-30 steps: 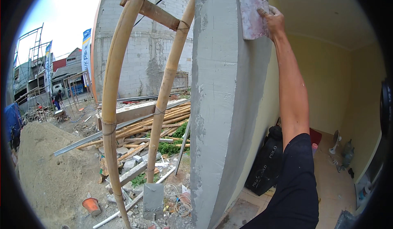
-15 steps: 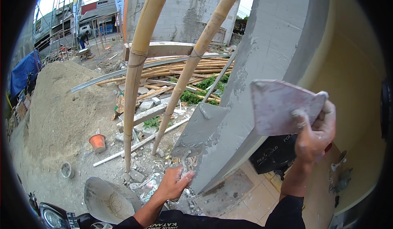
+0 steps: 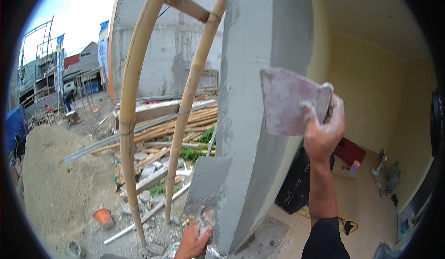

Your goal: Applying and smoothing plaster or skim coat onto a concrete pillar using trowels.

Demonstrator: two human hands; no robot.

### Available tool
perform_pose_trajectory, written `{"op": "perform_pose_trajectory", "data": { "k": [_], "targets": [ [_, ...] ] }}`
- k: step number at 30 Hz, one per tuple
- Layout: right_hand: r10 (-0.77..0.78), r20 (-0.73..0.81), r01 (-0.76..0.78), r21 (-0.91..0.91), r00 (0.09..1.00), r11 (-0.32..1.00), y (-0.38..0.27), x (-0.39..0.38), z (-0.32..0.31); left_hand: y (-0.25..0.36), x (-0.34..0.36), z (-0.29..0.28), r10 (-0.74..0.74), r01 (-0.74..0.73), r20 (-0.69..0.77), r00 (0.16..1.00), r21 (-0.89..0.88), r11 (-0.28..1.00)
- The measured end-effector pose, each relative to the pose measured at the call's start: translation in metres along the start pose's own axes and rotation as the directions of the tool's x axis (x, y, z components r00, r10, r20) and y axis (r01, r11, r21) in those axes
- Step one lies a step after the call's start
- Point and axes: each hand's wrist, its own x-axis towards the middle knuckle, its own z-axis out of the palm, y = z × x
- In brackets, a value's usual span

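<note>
My right hand [image 3: 325, 128] is closed on a flat, roughly four-sided scraper [image 3: 289, 102], pale with reddish stains, raised in front of the grey plastered column [image 3: 248, 87]. From this angle I cannot tell whether its blade touches the plaster. Lower down, my left hand [image 3: 197, 240] is wrapped round the handle of a trowel [image 3: 207, 183]. A broad rectangular blade, coated in grey mortar, points upward beside the column's left edge. Part of the left hand is cut off by the picture's lower edge.
Two bamboo poles [image 3: 131, 106] joined by a wooden crosspiece [image 3: 185, 5] stand left of the column. Beyond lie stacked bamboo [image 3: 197, 122], rubble, a sand heap [image 3: 55, 175] and an orange bucket [image 3: 103, 218]. A black case [image 3: 294, 185] leans indoors at right. A person [image 3: 69, 100] stoops far off.
The view has tilted up and turned. My right hand has raised the scraper higher along the column. My left hand sits lower in the picture, still holding the trowel.
</note>
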Motion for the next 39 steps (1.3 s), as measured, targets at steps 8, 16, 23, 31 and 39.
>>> {"op": "perform_pose_trajectory", "data": {
  "k": [8,16,23,31,39],
  "targets": [
    [0.24,0.128,-0.269,0.58,0.962,0.769,0.073,0.265,0.028,-0.024,-0.026,-0.027,0.071,-0.057,-0.196,0.978,0.076,0.996],
    [0.301,0.206,-0.362,0.624,0.931,0.692,0.079,0.331,0.093,-0.129,-0.052,-0.062,0.22,-0.064,-0.201,0.955,0.583,0.81],
    [0.33,0.212,-0.385,0.653,0.92,0.652,0.083,0.348,0.108,-0.192,-0.069,-0.078,-0.189,0.248,-0.266,0.945,0.21,0.946],
    [0.381,0.106,-0.379,0.511,0.919,0.771,0.105,0.358,0.117,-0.156,-0.066,-0.083,0.3,-0.079,-0.106,0.948,0.835,0.544],
    [0.12,0.118,-0.168,0.645,0.986,0.745,0.116,0.342,0.089,-0.159,-0.063,-0.077,0.237,-0.043,-0.132,0.963,0.787,0.615]
  ]
}}
